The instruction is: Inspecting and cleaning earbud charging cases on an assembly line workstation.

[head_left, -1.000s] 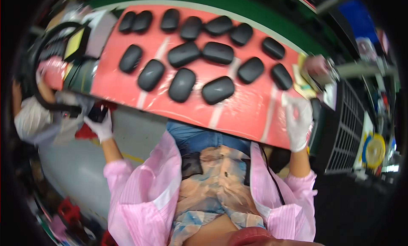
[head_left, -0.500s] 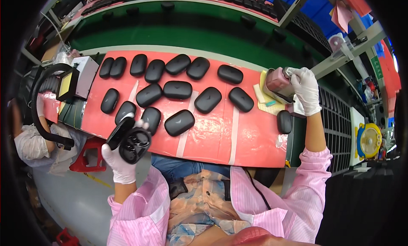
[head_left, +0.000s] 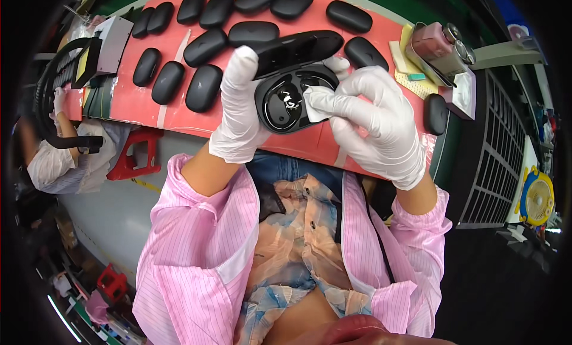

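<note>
My left hand (head_left: 233,120), in a white glove, grips a glossy black earbud case (head_left: 275,105) with its lid standing open. Two round hollows show inside the case. My gloved right hand (head_left: 381,122) pinches a small white wipe (head_left: 316,104) between thumb and fingers. The wipe touches the right part of the case's inside, and the fingers hide some of that side. Behind and to the left of my hands, several closed black cases (head_left: 204,89) lie on the pink mat (head_left: 134,98).
At the mat's right stand a metal-capped container of pink liquid (head_left: 432,44) and yellow pads (head_left: 420,86). One closed case (head_left: 435,114) sits near the right edge. On the left are a black flexible hose (head_left: 44,101) and a grey box (head_left: 115,44). Another person's gloved hand (head_left: 59,99) shows beyond.
My right hand has come from the metal-capped container to the open case, with the wipe in its fingers. My left hand has brought the case right, in front of me. The view has shifted.
</note>
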A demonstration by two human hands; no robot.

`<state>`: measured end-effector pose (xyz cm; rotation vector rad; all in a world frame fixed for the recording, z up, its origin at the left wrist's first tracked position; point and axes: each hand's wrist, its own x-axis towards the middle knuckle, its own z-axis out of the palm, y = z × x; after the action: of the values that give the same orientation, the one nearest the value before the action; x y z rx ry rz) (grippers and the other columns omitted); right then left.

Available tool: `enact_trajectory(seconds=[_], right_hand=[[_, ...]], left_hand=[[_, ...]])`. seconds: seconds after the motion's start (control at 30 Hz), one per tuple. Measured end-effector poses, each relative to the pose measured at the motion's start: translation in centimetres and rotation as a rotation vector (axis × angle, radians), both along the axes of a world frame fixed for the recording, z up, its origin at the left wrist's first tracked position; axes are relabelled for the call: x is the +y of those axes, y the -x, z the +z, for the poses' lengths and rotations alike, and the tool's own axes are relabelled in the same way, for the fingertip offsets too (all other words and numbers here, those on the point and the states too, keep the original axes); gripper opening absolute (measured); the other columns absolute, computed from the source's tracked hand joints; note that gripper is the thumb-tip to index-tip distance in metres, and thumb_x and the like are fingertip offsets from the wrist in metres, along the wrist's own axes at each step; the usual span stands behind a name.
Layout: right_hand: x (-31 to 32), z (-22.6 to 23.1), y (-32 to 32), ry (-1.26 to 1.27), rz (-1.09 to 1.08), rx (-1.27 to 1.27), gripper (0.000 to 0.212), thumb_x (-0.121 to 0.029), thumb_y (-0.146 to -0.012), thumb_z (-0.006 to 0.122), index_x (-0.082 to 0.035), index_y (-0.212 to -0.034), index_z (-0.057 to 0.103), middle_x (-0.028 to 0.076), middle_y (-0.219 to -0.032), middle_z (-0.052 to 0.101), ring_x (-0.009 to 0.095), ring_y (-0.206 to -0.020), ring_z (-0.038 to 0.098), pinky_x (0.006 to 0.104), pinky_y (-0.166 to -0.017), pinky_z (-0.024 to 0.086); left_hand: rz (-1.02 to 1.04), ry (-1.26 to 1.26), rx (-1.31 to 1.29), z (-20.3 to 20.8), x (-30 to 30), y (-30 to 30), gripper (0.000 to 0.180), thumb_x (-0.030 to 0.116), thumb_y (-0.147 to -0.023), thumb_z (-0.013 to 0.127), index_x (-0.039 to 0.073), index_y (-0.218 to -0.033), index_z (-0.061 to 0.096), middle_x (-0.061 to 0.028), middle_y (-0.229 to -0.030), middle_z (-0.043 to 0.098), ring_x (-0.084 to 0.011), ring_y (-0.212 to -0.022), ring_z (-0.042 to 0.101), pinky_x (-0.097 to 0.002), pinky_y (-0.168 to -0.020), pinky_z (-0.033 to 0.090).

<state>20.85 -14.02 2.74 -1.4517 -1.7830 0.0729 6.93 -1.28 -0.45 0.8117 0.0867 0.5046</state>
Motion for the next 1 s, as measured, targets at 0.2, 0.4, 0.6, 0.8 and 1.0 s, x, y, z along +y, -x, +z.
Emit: enact_trajectory(seconds=[0.2, 0.4, 0.6, 0.8, 1.0], right_hand=[[-2.6, 0.1, -1.0, 0.114, -0.09, 0.062, 0.035, 0.012, -0.064, 0.063, -0.005, -0.094, 0.073, 0.004, -0.075, 0.059, 0.02, -0.07, 0.056, 0.0313, -0.063, 0.046], [-2.8, -0.5, -0.7, 0.041, -0.12, -0.328, 0.032, 0.003, -0.062, 0.073, -0.009, -0.092, 0.073, 0.003, -0.078, 0.059, 0.022, -0.071, 0.057, 0.0341, -0.066, 0.046], [-1.4, -1.3, -1.1, -0.052, -0.085, -0.22, 0.035, 0.004, -0.062, 0.07, -0.01, -0.093, 0.074, 0.004, -0.081, 0.06, 0.023, -0.075, 0.059, 0.0346, -0.067, 0.048], [-0.7, -0.1, 0.2, -0.071, -0.026, -0.163, 0.043, 0.008, -0.063, 0.066, -0.011, -0.101, 0.074, 0.004, -0.083, 0.059, 0.023, -0.076, 0.058, 0.0349, -0.069, 0.048], [-4.4, -0.4, -1.8, 0.161, -0.118, -0.269, 0.039, 0.006, -0.064, 0.065, -0.009, -0.1, 0.073, 0.004, -0.084, 0.059, 0.022, -0.075, 0.057, 0.0329, -0.066, 0.047]], left_hand=[[0.024, -0.096, -0.025, -0.9, -1.0, 0.3, 0.089, 0.069, -0.085, 0.052, -0.004, -0.136, 0.046, -0.0223, -0.123, 0.06, -0.0292, -0.113, 0.062, -0.04, -0.098, 0.052], [0.017, -0.123, 0.0, -0.9, -1.5, 0.7, 0.083, 0.062, -0.086, 0.055, -0.004, -0.134, 0.047, -0.0204, -0.119, 0.062, -0.0268, -0.108, 0.063, -0.0366, -0.094, 0.053], [-0.008, -0.083, 0.137, -0.8, -1.8, 1.6, 0.077, 0.058, -0.088, 0.053, -0.004, -0.133, 0.051, -0.017, -0.121, 0.062, -0.022, -0.107, 0.063, -0.0333, -0.094, 0.051], [0.027, -0.149, 0.157, -0.4, -2.1, 1.2, 0.087, 0.063, -0.083, 0.056, -0.005, -0.136, 0.046, -0.0165, -0.12, 0.062, -0.0219, -0.108, 0.062, -0.0338, -0.096, 0.05], [0.026, -0.201, 0.049, -1.5, -1.5, 0.7, 0.092, 0.068, -0.08, 0.057, -0.007, -0.133, 0.048, -0.0195, -0.121, 0.062, -0.0246, -0.111, 0.062, -0.0342, -0.097, 0.05]])
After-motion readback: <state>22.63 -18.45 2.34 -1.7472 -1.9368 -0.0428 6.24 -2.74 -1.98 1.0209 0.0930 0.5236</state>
